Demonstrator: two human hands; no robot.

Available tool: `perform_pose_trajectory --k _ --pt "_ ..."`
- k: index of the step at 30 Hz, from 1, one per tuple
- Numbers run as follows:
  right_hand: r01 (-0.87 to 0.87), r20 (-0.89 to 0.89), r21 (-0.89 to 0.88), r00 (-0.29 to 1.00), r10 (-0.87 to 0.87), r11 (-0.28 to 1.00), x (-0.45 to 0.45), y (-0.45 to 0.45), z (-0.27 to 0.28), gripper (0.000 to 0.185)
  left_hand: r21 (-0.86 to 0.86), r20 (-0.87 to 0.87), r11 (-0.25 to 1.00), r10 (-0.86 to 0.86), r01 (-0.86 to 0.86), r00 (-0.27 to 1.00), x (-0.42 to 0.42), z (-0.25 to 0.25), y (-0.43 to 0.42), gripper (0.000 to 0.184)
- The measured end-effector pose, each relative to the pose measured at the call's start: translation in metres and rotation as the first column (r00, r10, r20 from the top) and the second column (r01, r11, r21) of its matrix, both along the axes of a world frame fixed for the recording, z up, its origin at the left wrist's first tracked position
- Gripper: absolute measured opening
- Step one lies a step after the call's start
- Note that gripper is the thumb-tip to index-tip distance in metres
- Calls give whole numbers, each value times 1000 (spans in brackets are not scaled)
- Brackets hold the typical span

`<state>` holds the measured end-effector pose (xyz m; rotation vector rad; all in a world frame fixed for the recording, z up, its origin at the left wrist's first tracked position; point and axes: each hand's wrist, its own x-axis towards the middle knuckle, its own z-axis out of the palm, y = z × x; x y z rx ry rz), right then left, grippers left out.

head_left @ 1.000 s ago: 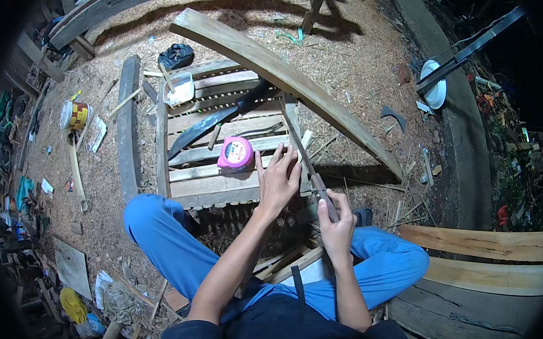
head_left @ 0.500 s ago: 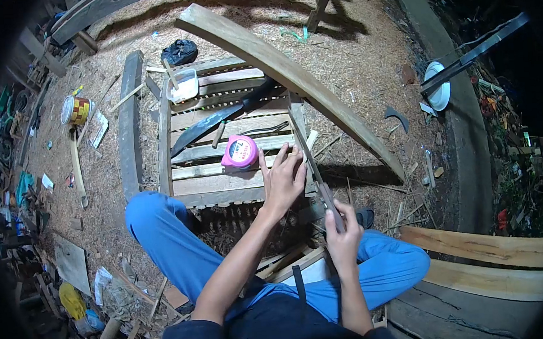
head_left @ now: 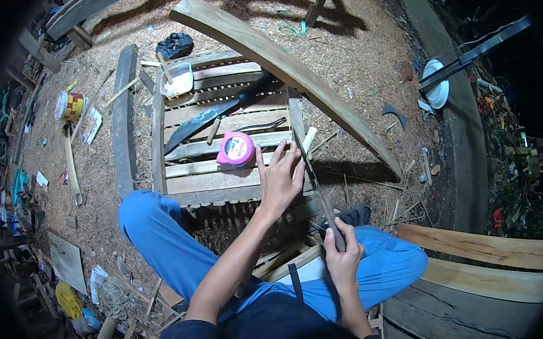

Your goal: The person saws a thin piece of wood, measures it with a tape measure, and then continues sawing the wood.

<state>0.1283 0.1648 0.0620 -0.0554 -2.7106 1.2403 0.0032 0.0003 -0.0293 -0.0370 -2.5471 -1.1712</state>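
Right hand (head_left: 344,258) clamps the dark-handled, thin-bladed metal tool (head_left: 328,209), its blade just beside the left hand (head_left: 277,184)'s spread fingers on the slatted wooden platform (head_left: 213,183); a sideways skid could nick them!

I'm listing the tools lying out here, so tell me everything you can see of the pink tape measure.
The tape measure has a rounded, bright pink case that looks like plastic. Its upward face carries a printed label with a large 7. It lies on its side on the wooden slats, close beside the left hand; whether a finger touches it, I cannot tell.
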Motion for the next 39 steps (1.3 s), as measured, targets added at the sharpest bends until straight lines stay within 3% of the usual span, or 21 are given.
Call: perform_pose_trajectory --k 2,7,17,21,25,27,29,31,35,37,39 --pt "38 60 -3 997 -38 999 5 -2 3 26 -5 -6 1000 1 -1 1000 0 -3 0 35" --pt "42 19 20 999 -42 999 -2 3 8 26 -1 -27 1000 -4 4 1000 -1 1 1 30" --pt "8 12 -118 1000 -6 993 -32 -9 0 26 -59 -63 998 11 -15 998 2 1 3 29" --pt "38 75 -102 997 -31 994 -11 6 4 25 -62 -34 998 25 -27 999 2 6 1 29" --pt "25 -25 12 999 -25 1000 0 6 7 26 -80 -31 997 8 -10 999 4 4 9 28" --pt "88 89 -46 993 -83 995 -5 12 8 25 -93 -35 996 9 -12 999 2 4 5 28" --pt "80 89 -80 993 -72 994 -2 12 12 25 -141 -28 990 -2 -2 1000 4 2 3 30" --pt "83 136 -95 988 -70 992 2 14 10 25 -33 10 999 -36 37 999 1 2 1 30" --pt "33 -39 -38 999 -35 999 1 9 -5 26 -74 -12 997 -14 13 1000 3 1 3 31" --pt "60 52 -70 997 -56 996 -12 -1 -11 26 -66 -11 998 -7 6 1000 5 1 4 31" --pt "31 -30 -89 999 -34 996 -24 -3 -23 26 -69 -12 998 -12 11 1000 3 2 3 31"
